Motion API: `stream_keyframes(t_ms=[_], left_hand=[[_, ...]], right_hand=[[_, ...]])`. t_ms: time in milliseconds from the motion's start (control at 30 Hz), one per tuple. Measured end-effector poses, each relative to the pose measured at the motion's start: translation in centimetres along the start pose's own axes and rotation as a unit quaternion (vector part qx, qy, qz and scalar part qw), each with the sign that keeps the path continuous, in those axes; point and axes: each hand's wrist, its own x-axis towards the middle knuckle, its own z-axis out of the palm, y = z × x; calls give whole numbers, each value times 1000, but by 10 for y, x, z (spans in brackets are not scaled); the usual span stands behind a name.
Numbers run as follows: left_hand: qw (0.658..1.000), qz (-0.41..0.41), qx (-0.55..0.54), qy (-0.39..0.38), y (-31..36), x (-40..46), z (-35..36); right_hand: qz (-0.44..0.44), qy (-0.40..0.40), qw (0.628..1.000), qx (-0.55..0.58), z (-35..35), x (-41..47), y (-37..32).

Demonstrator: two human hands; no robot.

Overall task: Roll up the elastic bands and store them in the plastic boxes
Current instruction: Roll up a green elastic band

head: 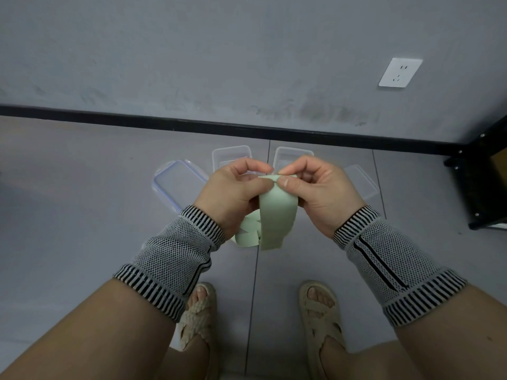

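Observation:
A pale green elastic band (pixel 277 215) hangs between my hands, its loose length trailing down in folds to the floor. My left hand (pixel 233 193) and my right hand (pixel 315 187) both pinch its top end, thumbs and fingertips close together. Behind my hands on the floor stand two clear plastic boxes, one on the left (pixel 231 154) and one on the right (pixel 290 154), both partly hidden. A lid with a blue rim (pixel 175 185) lies to the left, and a clear lid (pixel 362 182) lies to the right.
I stand on grey floor tiles in beige sandals (pixel 321 316). A grey wall with a black skirting board (pixel 137 120) runs behind the boxes, with a white socket (pixel 400 72) on it. A black metal frame (pixel 482 182) stands at the right.

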Motion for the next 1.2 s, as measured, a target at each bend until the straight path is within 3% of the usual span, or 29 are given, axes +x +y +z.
stream_keyframes(t_ms=[67,167,500,767,933,1033,1200], left_hand=[[999,-32,-23,-5,1,0,-2],[999,-43,25,-15,2,0,-3],[998,29,59,21,1,3,-7],[995,42,82,40,-3,5,-8],[998,-11,30,45,-1,5,-5],[996,-44,67,43,-2,6,-7],[998,-40,35,27,2,3,-8]], right_hand=[[-8,6,1000,0,-1,0,0],[-30,10,999,-13,-1,-1,1],[26,4,999,40,0,0,-2],[11,22,994,-103,-2,0,-6],[-10,44,996,-74,-2,-1,-6],[-22,47,995,-79,-3,0,-4],[-41,40,995,-86,-2,1,-3]])
